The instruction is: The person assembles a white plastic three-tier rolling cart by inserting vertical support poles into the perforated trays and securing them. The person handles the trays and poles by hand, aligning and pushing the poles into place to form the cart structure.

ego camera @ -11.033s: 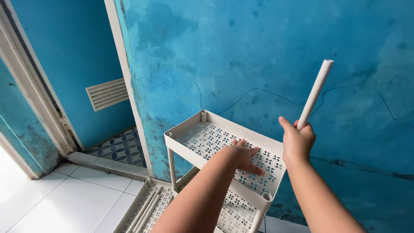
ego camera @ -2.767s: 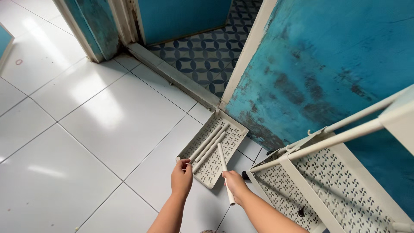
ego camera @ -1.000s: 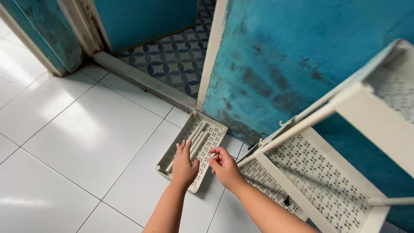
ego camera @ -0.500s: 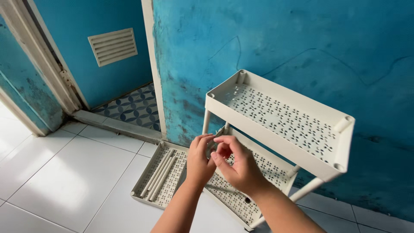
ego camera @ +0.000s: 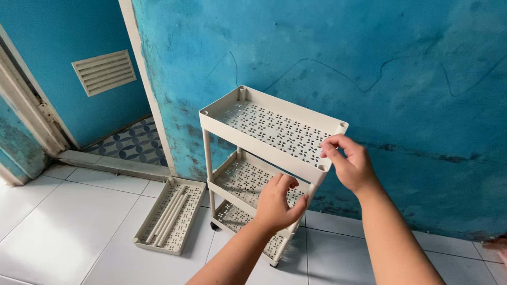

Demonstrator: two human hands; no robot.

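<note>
care at the cream rack's (ego camera: 272,134) top near corner: right hand (ego camera: 353,168) pinching its rim should stay steady, left hand (ego camera: 275,205) spread loosely just below bracing the post.

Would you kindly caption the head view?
Right hand touches the tiered cart's top corner; left hand hovers at the middle tier.

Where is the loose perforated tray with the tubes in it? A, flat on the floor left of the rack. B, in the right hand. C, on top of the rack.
A: the loose tray lies on the white tiles beside the rack, apart from both hands.
</note>
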